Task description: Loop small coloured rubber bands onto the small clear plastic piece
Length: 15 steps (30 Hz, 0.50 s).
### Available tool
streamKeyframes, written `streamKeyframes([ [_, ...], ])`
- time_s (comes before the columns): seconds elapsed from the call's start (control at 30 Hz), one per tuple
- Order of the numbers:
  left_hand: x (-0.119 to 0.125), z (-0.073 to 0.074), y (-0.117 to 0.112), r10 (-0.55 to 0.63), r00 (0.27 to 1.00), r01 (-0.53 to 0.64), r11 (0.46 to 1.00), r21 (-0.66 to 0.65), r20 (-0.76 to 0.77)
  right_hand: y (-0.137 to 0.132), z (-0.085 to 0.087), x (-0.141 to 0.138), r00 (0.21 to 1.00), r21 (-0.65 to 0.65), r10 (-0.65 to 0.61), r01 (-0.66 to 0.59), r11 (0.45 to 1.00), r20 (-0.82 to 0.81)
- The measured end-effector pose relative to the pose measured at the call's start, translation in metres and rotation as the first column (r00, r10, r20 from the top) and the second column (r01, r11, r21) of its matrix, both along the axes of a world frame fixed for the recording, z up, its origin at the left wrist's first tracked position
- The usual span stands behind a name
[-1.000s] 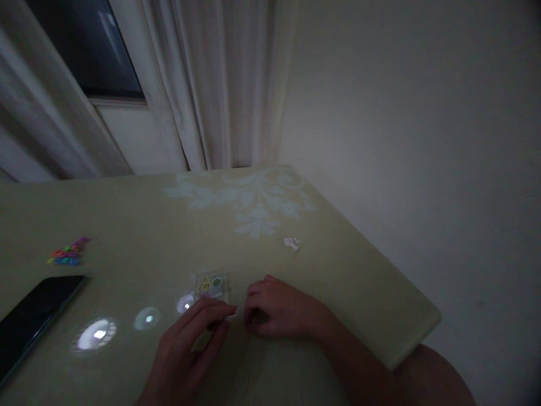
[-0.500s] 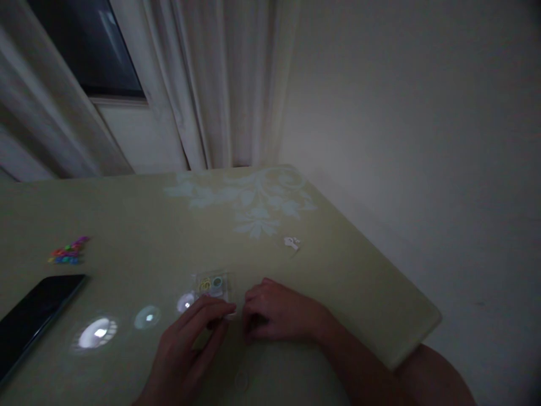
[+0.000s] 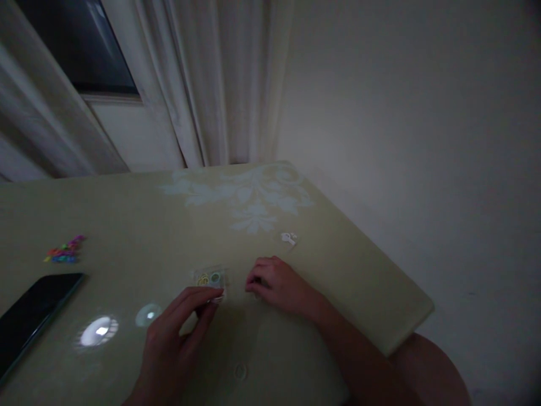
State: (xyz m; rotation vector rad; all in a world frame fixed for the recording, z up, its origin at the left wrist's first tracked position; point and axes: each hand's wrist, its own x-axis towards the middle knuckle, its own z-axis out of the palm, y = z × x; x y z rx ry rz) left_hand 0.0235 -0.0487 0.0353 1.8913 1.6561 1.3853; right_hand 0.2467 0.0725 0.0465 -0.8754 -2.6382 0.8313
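Observation:
My left hand (image 3: 173,332) pinches a small white piece (image 3: 216,299) between thumb and fingertips; its exact kind is too small to make out. Just behind those fingertips lies a small clear plastic box (image 3: 223,272) with yellow and green ring-shaped bands (image 3: 215,277) in it, its near part hidden by the hand. To the right, my right hand (image 3: 276,282) hovers low over the table with thumb and fingers curled together. Whatever it may hold is hidden or too tiny to name. Nearer to me, a pale thin ring (image 3: 240,371) lies flat on the table.
A small white key-shaped piece (image 3: 289,239) lies beyond my right hand. Far left are a pile of small colourful pieces (image 3: 65,251) and a black phone (image 3: 36,310). Lamp reflections shine on the tabletop (image 3: 127,225), whose right edge runs along the wall (image 3: 401,141).
My right hand has moved up and away from me, apart from the left. My left hand has shifted slightly left with the white piece still pinched. The view has shifted a little.

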Motion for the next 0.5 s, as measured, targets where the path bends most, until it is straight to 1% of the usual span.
streamKeyframes([
  [0.07,-0.002,-0.001,0.0,0.012,1.0,-0.012,1.0,-0.006,-0.014,0.004,0.0,0.002,0.996,-0.013,-0.072,0.071,0.997,-0.046],
  [0.13,-0.004,-0.002,0.0,0.019,0.999,-0.019,1.0,-0.01,-0.029,0.006,0.001,0.004,0.99,-0.038,-0.12,0.117,0.992,-0.081],
  [0.2,-0.005,-0.003,0.0,0.036,0.999,-0.036,0.999,-0.01,-0.019,0.005,0.004,0.005,0.989,-0.08,-0.104,0.096,0.992,-0.108],
  [0.27,-0.005,-0.002,0.0,0.067,0.998,-0.067,0.998,-0.001,0.006,0.0,0.006,0.004,0.992,-0.135,0.008,-0.025,0.991,-0.127],
  [0.33,-0.005,0.0,-0.001,0.09,0.996,-0.091,0.996,0.012,0.023,-0.009,0.007,0.001,0.975,-0.169,0.175,-0.197,0.966,-0.134],
  [0.4,-0.004,0.003,-0.001,0.1,0.995,-0.1,0.995,0.016,0.026,-0.019,0.006,-0.004,0.945,-0.147,0.311,-0.323,0.935,-0.101],
  [0.43,-0.004,0.003,0.0,0.1,0.995,-0.1,0.995,0.015,0.024,-0.023,0.005,-0.006,0.931,-0.118,0.359,-0.365,0.924,-0.065],
  [0.5,-0.004,0.004,0.0,0.101,0.995,-0.101,0.995,0.018,0.018,-0.03,0.004,-0.011,0.908,-0.067,0.418,-0.416,0.907,0.023],
])
